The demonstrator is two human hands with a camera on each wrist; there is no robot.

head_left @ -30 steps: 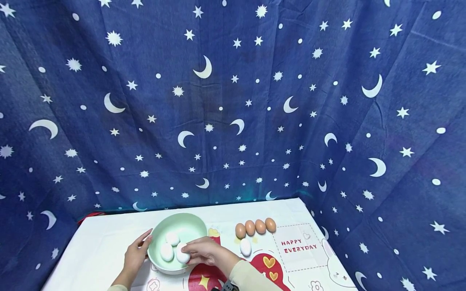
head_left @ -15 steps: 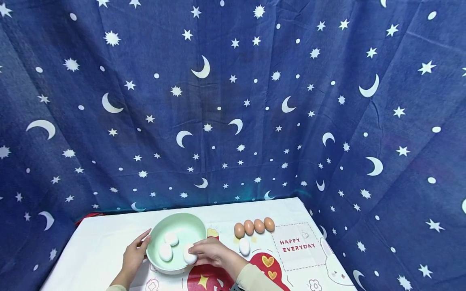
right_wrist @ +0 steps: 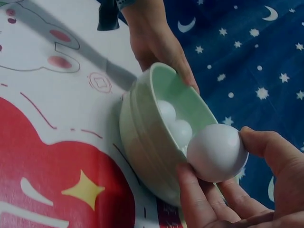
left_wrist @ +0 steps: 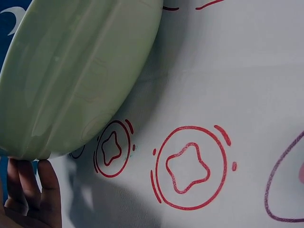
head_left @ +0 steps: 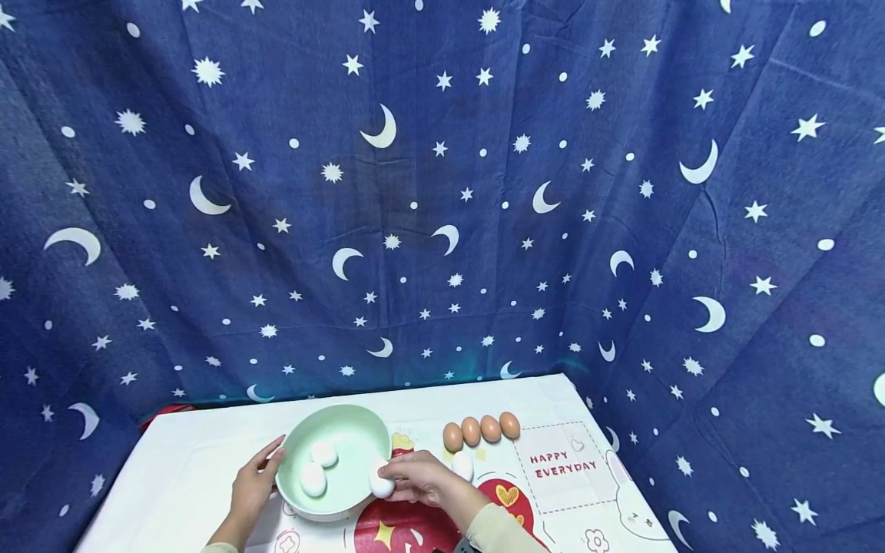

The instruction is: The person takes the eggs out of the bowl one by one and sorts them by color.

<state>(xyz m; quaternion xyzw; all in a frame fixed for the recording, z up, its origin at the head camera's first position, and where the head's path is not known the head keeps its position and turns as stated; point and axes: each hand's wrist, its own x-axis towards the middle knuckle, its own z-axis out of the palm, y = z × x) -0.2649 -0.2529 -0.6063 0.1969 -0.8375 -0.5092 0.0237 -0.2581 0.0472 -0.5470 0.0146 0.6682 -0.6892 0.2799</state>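
A pale green bowl [head_left: 346, 436] stands on the table, with two white eggs inside, one egg [head_left: 313, 480] nearer me and another egg [head_left: 323, 453] behind it. My left hand [head_left: 252, 485] holds the bowl by its left side; in the left wrist view its fingertips [left_wrist: 47, 178] touch the bowl's rim. Between thumb and fingers, my right hand [head_left: 423, 478] pinches a white egg [right_wrist: 217, 153] at the bowl's right rim. Just beyond the right wrist lies another white egg [head_left: 462, 465], partly covered by the hand.
Several brown eggs [head_left: 481, 432] lie in a row right of the bowl. The white tablecloth [head_left: 442, 403] carries red, heart and rabbit prints. A blue curtain [head_left: 415, 192] with moons and stars hangs behind and at the sides.
My right hand has lifted the white egg from beside the other two and moved it rightward to the bowl's rim. The left hand stays on the bowl.
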